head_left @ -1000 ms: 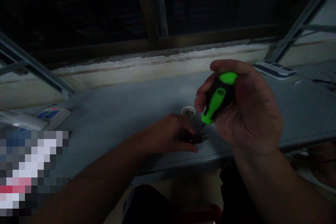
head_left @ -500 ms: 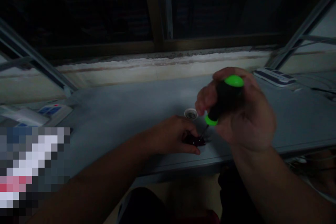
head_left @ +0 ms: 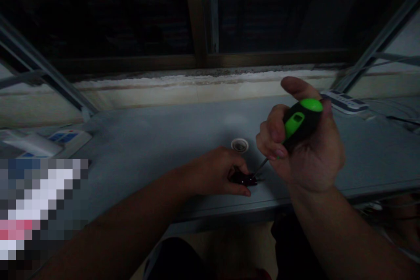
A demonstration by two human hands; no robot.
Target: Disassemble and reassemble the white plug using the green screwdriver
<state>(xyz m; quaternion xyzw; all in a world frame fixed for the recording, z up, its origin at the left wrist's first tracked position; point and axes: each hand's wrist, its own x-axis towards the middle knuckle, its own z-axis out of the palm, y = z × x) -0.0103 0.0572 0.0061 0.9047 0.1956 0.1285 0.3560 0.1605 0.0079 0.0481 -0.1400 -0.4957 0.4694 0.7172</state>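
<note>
A small dark, glossy part (head_left: 245,179) is pinched between the thumb and fingers of my left hand (head_left: 219,170), low over the desk's front area. My right hand (head_left: 305,148) is wrapped round the black and green handle of a screwdriver (head_left: 303,118), with one finger lifted off it. The handle tilts up to the right, and the thin metal shaft slants down left to the dark part. Whether the tip sits in a screw is too dark to tell. Just behind my left hand lies a small round white-rimmed piece (head_left: 239,145).
The grey desk (head_left: 138,131) runs below a dark window (head_left: 131,17). A power strip (head_left: 346,101) with cables lies at the back right. Another white and blue power strip (head_left: 70,140) is at the left. Metal frame posts (head_left: 59,70) rise at both sides.
My right hand has shifted right and turned, tilting the screwdriver handle further right and showing its green side. One finger has lifted. My left hand keeps hold of the dark part.
</note>
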